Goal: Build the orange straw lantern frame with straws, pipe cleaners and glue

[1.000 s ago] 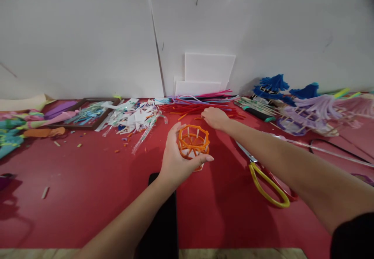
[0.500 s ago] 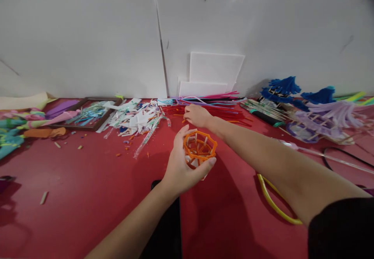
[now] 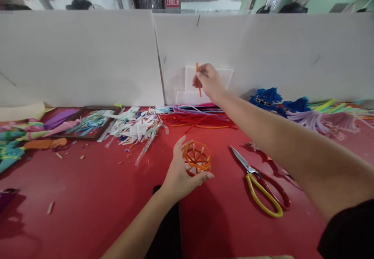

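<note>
My left hand (image 3: 179, 175) is wrapped around the left side of a small round orange frame (image 3: 207, 155) with pale upright pieces, low over the red table. Raised in front of the white board, my right hand (image 3: 208, 80) pinches a short orange stick (image 3: 200, 91), held nearly upright. Beneath it lie red pipe cleaners (image 3: 204, 121) with a few orange ones among them. To the right of the frame, scissors (image 3: 264, 194) with one yellow and one red handle rest on the table.
Paper and stick scraps (image 3: 140, 128) lie left of centre, beside a brown tray (image 3: 93, 137). Blue and lilac fringed pieces (image 3: 309, 120) stand at the back right. A black object (image 3: 166, 227) is under my left forearm. White boards (image 3: 87, 56) line the back.
My right hand has risen from the pipe cleaners with an orange stick. The camera view has tilted up, and the whole scissors now show. My left hand still holds the orange frame.
</note>
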Tool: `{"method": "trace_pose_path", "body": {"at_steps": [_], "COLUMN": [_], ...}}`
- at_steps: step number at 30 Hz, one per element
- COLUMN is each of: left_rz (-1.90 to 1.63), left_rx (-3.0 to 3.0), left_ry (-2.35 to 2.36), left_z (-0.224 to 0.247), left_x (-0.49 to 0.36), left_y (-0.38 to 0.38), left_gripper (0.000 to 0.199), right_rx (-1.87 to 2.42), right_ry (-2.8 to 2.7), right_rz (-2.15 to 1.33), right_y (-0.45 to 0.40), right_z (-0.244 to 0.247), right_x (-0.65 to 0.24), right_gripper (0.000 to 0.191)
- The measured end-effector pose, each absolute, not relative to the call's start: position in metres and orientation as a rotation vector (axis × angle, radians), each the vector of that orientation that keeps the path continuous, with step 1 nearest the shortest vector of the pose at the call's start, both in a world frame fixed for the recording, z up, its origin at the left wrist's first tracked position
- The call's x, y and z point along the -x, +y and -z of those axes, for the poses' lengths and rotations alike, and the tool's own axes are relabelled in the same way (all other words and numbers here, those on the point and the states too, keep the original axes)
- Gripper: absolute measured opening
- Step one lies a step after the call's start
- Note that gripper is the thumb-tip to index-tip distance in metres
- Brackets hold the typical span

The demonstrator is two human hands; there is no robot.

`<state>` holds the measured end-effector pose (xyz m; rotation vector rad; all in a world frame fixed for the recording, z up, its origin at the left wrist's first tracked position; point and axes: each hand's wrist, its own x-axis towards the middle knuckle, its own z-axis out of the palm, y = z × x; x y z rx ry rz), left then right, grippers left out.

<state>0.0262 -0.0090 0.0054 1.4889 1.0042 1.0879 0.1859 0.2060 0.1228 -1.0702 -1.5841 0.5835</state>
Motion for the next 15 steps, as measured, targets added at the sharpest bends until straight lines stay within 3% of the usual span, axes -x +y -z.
{"method": "trace_pose_path", "body": {"at_steps": [4,8,12,15], "left_rz": [-1.068,-1.032,-1.016,-1.047], "left_rx": [-1.433,-1.415,-1.378,-1.32], "left_ry": [0.994,0.969,0.929,0.859], "left_z": [-0.008,-0.013,-0.017,-0.018], "left_x": [-0.024,-0.026,-0.027,-0.026], "left_y": [-0.014,-0.023,-0.032,-0.035], "left_gripper": [0.104,0.106,0.113,0.111], "right_rx": [1.176,1.376,1.566,1.677], "right_ry": [-1.614,-1.869,-2.093,-2.169], "right_rz": [-0.764,-0.916,-0.912,-0.779], "right_y": [0.175,0.139,0.125,0.128], "right_z": [-0.124,-0.076,-0.025,-0.009], "right_x": [-0.193,-0.195,-0.202,-0.218], "right_gripper": [0.011,0.005,0.029,0.031]}}
